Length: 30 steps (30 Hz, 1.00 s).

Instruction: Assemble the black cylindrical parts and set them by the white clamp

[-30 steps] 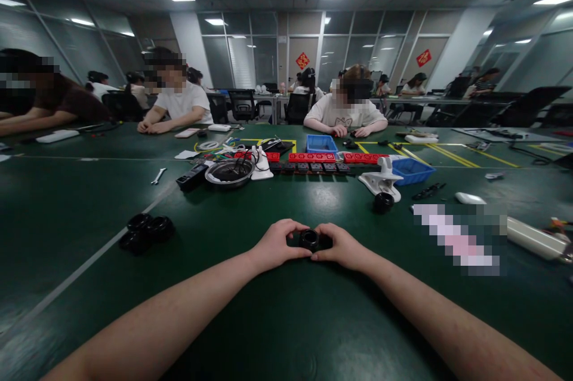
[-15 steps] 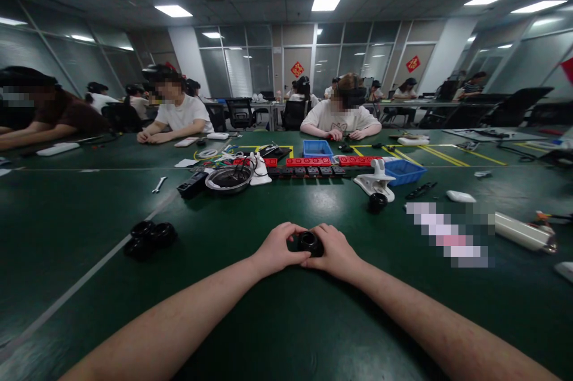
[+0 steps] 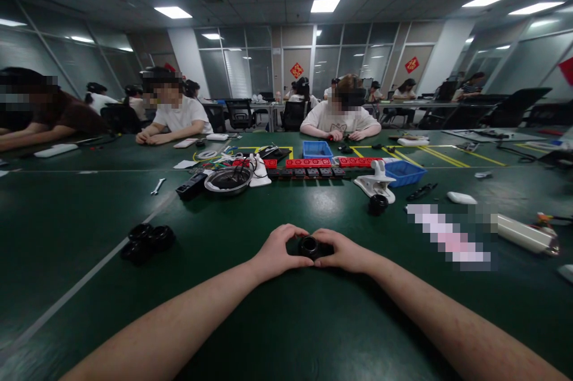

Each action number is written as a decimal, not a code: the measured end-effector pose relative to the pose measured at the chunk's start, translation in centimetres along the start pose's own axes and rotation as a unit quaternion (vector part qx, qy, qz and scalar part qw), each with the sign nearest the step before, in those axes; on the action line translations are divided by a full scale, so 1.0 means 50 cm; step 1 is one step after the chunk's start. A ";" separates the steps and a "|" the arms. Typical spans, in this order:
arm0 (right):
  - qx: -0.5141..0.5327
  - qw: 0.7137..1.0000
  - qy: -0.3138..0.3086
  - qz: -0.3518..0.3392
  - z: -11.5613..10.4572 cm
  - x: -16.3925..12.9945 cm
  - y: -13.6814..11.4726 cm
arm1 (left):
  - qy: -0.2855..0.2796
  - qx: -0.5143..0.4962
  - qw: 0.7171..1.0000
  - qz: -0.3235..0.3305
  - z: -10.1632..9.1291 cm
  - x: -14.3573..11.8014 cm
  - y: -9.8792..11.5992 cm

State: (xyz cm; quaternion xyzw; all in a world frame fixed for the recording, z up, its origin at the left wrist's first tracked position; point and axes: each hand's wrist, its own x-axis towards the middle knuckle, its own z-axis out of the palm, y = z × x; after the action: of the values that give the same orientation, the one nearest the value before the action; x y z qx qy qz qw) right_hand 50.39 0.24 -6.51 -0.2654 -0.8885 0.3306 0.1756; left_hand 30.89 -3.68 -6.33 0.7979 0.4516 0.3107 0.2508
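Note:
On the green table directly before me stands a glossy black round part (image 3: pixel 308 247) with a hole in its top. My left hand (image 3: pixel 277 252) curves around its left side, thumb at the near edge and fingers at the far edge. From the other side, my right hand (image 3: pixel 347 254) grips it between thumb and fingers. The fingertips hide some of its rim. Several similar black round parts (image 3: pixel 147 241) sit clustered to the left, and another black round part (image 3: pixel 378 205) is at the right, by a white clip-on base (image 3: pixel 376 181).
Farther back are a metal bowl (image 3: pixel 228 180), red power strips (image 3: pixel 308 163), a blue bin (image 3: pixel 405 174) and a wrench (image 3: pixel 158 186). At the right lies a cream cylinder (image 3: pixel 521 233). Co-workers (image 3: pixel 340 112) sit across the table.
My right hand has shifted slightly right and changed its hold, with its fingers now lower around the black round part. The part's hole now faces me a little more. My left hand barely moved.

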 end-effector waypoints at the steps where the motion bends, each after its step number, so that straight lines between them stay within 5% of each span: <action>1: 0.003 1.000 -0.003 -0.001 -0.001 0.000 0.000 | 0.001 0.005 1.000 0.004 0.001 0.000 0.000; 7: 0.013 1.000 0.001 0.018 -0.002 0.000 -0.004 | -0.001 0.013 1.000 0.004 0.002 0.000 0.001; 11: -0.026 0.994 0.057 0.094 0.017 0.005 -0.003 | 0.021 0.019 1.000 -0.012 0.008 0.000 0.009; 15: -0.113 0.972 0.133 0.160 0.050 0.013 -0.010 | 0.086 0.058 0.993 -0.062 0.022 -0.002 0.014; 20: -0.260 0.937 0.173 0.158 0.064 0.009 -0.029 | 0.087 0.060 0.990 -0.088 0.023 -0.001 0.011; 26: -0.124 0.990 0.042 0.044 0.022 -0.004 -0.024 | 0.009 0.006 0.999 -0.036 0.003 -0.003 0.006; 30: -0.048 0.999 -0.005 0.016 0.003 -0.006 -0.012 | -0.016 0.005 1.000 0.007 -0.003 -0.006 0.006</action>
State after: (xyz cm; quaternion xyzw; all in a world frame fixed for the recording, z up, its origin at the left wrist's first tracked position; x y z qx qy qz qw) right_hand 50.35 -0.39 -6.28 -0.2859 -0.8999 0.2916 0.1529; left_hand 30.84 -4.06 -6.14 0.8072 0.4437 0.2970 0.2516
